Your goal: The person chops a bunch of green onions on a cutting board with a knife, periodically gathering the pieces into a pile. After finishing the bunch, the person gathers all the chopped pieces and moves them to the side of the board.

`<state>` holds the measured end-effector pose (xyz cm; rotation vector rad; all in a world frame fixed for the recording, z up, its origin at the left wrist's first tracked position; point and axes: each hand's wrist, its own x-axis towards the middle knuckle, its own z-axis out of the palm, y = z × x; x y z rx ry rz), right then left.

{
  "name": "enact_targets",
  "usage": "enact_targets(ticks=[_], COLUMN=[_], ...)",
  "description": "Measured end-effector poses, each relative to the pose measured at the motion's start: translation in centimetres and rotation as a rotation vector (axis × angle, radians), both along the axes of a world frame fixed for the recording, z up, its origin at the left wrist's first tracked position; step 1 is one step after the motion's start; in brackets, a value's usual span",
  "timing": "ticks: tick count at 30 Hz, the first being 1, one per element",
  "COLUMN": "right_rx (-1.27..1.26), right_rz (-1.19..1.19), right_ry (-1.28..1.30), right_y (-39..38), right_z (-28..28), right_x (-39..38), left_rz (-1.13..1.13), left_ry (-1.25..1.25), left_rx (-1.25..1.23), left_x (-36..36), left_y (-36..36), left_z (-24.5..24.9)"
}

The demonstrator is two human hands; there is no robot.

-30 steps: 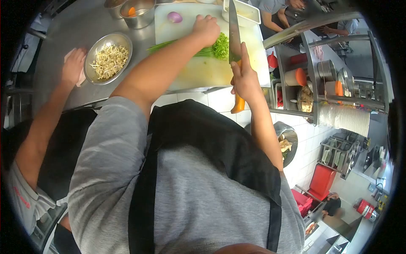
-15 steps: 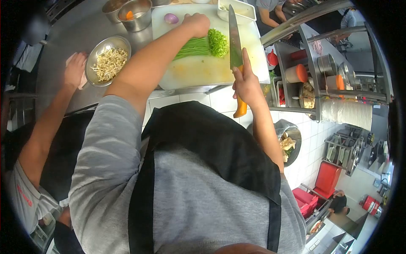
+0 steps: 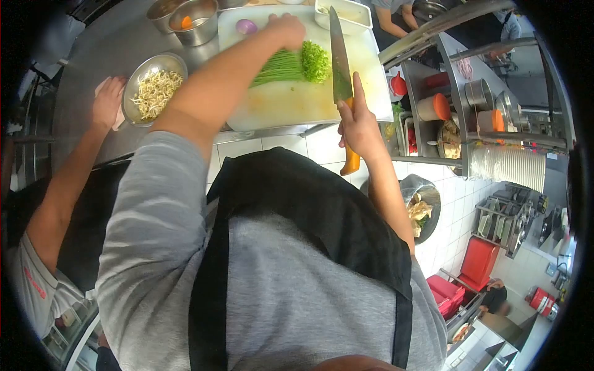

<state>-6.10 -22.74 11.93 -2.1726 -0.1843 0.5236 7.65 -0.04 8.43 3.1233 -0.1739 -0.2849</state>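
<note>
My right hand (image 3: pixel 361 127) is closed around the orange handle of a large kitchen knife (image 3: pixel 340 68), its blade pointing away over the right side of the white cutting board (image 3: pixel 278 111). The index finger stretches along the handle's top. My left hand (image 3: pixel 286 31) reaches over the far part of the board, its fingers mostly hidden and slightly blurred. Just nearer than it lies a bunch of thin green stalks like chives (image 3: pixel 278 69). Against their right end sits a heap of finely chopped greens (image 3: pixel 315 62). A peeled purple onion (image 3: pixel 246 26) lies left of my left hand.
A white tub (image 3: pixel 349 18) stands at the board's far right. Left of the board are metal pots (image 3: pixel 197 34) and a bowl of bean sprouts (image 3: pixel 158 89). A co-worker's hand (image 3: pixel 109 99) rests on a cloth beside the bowl. Steel shelving (image 3: pixel 461 105) rises at right.
My left hand has shifted slightly, its fingers a little more extended. The knife stays in my right hand, and the view has moved slightly.
</note>
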Motion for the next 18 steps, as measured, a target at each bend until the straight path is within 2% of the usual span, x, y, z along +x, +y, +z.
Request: enact_targets(ticks=[3, 6, 8, 10, 13, 14, 16, 18], right_rx=[0.0, 0.008, -0.012, -0.061, -0.107, -0.088, -0.182, 0.006], right_rz=[0.008, 0.011, 0.022, 0.028, 0.052, 0.058, 0.084, 0.139], right_ry=[0.008, -0.017, -0.046, -0.079, -0.24, -0.284, -0.135, -0.451], right_y=[-0.4, -0.7, -1.0, -1.5, -2.5, -2.6, -2.3, -2.4], right_z=[-0.3, -1.0, -1.4, -2.0, -4.4, -5.0, -2.6, -9.5], right_x=[-0.1, 0.1, 0.0, 0.1, 0.3, 0.2, -0.5, 1.1], left_rz=[-0.082, 0.01, 0.077, 0.06, -0.118, -0.208, -0.399, -0.604], left_ry=[0.065, -0.155, -0.492, -0.856, -1.223, -1.26, -1.196, -0.957], left_rx=[0.007, -0.19, -0.475, -0.9, -1.569, -1.745, -1.849, -1.862], left_x=[2.5, 3.0, 2.6, 1.6, -1.4, -3.1, -5.9, -8.1], left_y=[2.0, 3.5, 4.1, 3.8, -0.2, -1.9, -6.2, -11.7], left_z=[0.9, 2.4, 3.9, 6.5, 10.9, 12.1, 12.5, 11.3])
